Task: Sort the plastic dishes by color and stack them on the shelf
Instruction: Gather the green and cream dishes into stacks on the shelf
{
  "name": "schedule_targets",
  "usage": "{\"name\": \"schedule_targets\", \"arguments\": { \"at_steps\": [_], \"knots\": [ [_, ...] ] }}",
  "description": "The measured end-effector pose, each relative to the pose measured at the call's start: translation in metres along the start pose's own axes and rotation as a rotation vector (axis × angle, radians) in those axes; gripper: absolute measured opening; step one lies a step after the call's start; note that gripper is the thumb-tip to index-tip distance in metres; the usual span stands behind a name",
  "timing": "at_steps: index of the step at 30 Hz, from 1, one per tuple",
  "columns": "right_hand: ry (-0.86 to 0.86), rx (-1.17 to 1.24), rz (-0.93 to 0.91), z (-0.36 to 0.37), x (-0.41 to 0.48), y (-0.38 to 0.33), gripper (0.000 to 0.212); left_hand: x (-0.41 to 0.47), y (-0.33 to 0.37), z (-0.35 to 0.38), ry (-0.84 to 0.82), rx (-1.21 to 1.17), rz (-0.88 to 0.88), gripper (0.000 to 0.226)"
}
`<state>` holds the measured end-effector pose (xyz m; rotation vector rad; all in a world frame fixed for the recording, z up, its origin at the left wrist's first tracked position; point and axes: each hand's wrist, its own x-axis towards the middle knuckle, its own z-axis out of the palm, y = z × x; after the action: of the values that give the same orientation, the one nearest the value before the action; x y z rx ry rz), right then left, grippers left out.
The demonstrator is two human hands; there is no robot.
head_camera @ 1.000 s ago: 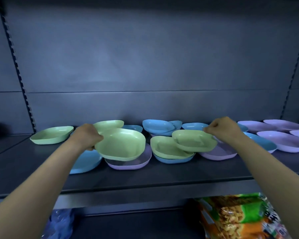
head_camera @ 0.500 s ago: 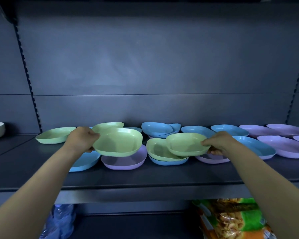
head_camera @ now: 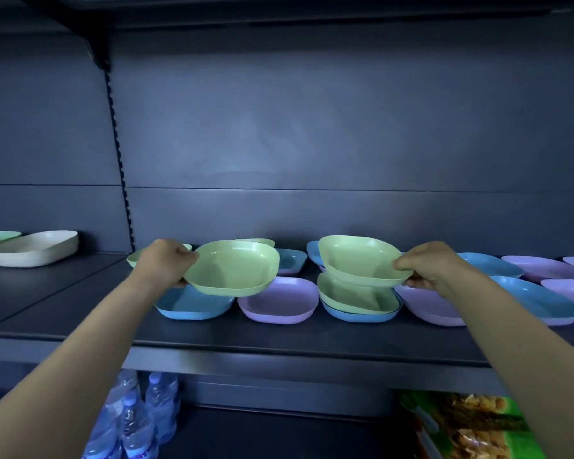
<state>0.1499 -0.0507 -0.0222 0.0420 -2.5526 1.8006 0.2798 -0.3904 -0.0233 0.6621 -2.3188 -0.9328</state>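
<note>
Left hand [head_camera: 164,263] gripping green dish [head_camera: 232,268], right hand [head_camera: 433,266] pinching second green dish [head_camera: 362,261] rim; edge-only holds risking tilting, slipping onto purple dish [head_camera: 279,301].

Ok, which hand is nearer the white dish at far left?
Left. The left hand sits a short way right of the white dish; the right hand is much farther right.

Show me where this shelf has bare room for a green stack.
Bare: between the cream dish and the leftmost blue dish, and the front strip of the shelf. Crowded: from that blue dish rightward to the purple dishes.
</note>
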Motion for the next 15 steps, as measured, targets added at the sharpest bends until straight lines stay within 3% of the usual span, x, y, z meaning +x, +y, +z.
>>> {"name": "schedule_targets", "arguments": {
  "at_steps": [7,15],
  "knots": [
    [-0.063,0.024,-0.008,0.064,-0.015,-0.035,0.020,0.034,-0.037,-0.040,0.044,-0.035,-0.015,0.017],
    [-0.050,0.048,-0.009,0.173,-0.023,-0.069,0.020,0.105,-0.109,-0.093,0.032,-0.014,0.043,0.018]
  ]
}}
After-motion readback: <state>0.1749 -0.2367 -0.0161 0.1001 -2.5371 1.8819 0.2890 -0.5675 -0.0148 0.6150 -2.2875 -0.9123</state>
